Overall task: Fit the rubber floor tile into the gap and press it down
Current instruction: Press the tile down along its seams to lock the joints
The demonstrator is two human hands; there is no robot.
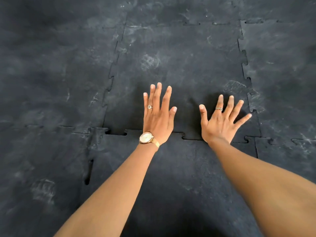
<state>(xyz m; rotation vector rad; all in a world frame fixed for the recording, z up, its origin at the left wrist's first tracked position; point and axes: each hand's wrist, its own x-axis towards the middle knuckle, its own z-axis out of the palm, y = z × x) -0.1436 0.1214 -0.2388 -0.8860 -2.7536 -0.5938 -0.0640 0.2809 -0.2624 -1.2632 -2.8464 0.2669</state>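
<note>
A dark rubber floor tile [179, 65] with jigsaw edges lies flat in the middle of the floor, framed by matching tiles on all sides. My left hand [158, 117] rests palm-down on the tile's near edge, fingers spread, with a gold watch on the wrist. My right hand [220, 122] lies flat beside it, also spread, nearer the tile's right corner. Both hands hold nothing. Small dark slits show along the near seam between my hands and to the left of them.
Surrounding rubber tiles [51, 82] cover the whole floor and carry pale scuffs and shoe prints. A narrow open slit [89, 171] shows in a seam at the lower left. The right-hand seam [246, 65] runs away from me with visible tabs.
</note>
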